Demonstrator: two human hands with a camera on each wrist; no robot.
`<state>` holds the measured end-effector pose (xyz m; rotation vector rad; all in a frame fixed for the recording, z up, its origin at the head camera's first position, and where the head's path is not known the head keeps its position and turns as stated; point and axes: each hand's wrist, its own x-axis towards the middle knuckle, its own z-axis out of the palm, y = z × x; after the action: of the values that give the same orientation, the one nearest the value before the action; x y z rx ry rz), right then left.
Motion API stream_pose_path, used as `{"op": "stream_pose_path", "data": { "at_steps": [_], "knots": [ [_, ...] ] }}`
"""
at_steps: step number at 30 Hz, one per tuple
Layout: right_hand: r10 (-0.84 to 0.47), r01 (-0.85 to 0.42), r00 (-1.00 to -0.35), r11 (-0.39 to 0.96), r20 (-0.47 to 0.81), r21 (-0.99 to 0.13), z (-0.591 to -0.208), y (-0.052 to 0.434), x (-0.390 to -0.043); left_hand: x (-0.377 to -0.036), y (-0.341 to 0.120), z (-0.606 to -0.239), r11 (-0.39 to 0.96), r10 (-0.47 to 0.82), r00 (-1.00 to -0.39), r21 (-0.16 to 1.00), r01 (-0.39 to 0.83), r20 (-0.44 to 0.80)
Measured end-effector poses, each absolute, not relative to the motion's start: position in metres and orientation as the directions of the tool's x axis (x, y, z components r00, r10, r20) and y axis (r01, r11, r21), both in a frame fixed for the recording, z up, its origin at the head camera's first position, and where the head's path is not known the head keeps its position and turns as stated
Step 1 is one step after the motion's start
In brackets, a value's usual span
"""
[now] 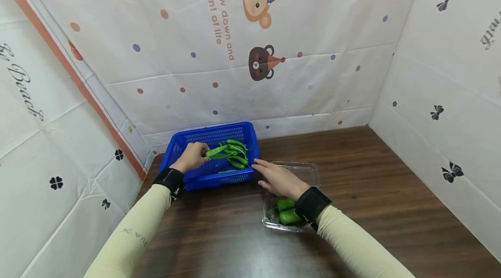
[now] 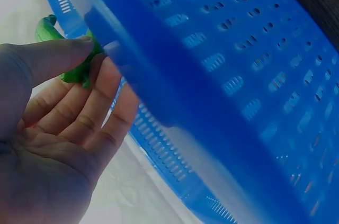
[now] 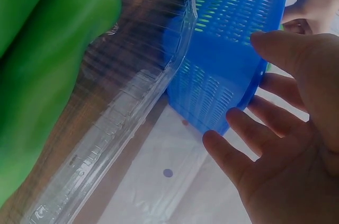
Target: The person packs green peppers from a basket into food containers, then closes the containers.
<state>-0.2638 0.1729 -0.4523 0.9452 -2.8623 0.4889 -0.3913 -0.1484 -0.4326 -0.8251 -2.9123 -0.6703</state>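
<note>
Where the wooden tabletop (image 1: 352,208) fills the lower half of the head view, a blue perforated plastic basket (image 1: 184,141) sits left of centre against the patterned backdrop, and a clear plastic clamshell tray (image 1: 309,169) lies just beside it toward the lower right. Inside the basket, in the middle of the frame, lies a loose heap of long green chili peppers (image 1: 235,156); two blunter green peppers (image 1: 287,210) rest in the near end of the tray, partly hidden by the right wrist.

The left hand (image 1: 192,156) reaches in over the basket's left side and pinches one green chili (image 1: 216,151) between thumb and fingers; the left wrist view shows the same chili (image 2: 79,70) caught between the thumb and the curled fingers, just beside the basket rim (image 2: 127,54). The right hand (image 1: 278,178) lies flat over the tray with its fingers straight and slightly spread, the fingertips (image 1: 256,165) at the basket's right near corner; whether they actually touch the wall I cannot tell, though the right wrist view shows the fingers (image 3: 265,118) spread close beside the blue mesh (image 3: 222,75).

To do this well, I would judge that the pinch should sit near the chili's thick stem end so it lifts free without dragging its neighbours, while the right hand steadies the light basket against sliding. The tray's floor ahead of the two peppers looks like the free room.
</note>
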Motion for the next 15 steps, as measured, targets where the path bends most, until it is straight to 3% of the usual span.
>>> {"op": "stream_pose_path", "data": {
  "at_steps": [15],
  "knots": [
    [-0.57, -0.6, -0.8, 0.756, 0.186, -0.263, -0.454, 0.173, -0.265, -0.384, -0.13, -0.412, 0.671, 0.527, -0.787, 0.412, 0.617, 0.321]
  ]
}}
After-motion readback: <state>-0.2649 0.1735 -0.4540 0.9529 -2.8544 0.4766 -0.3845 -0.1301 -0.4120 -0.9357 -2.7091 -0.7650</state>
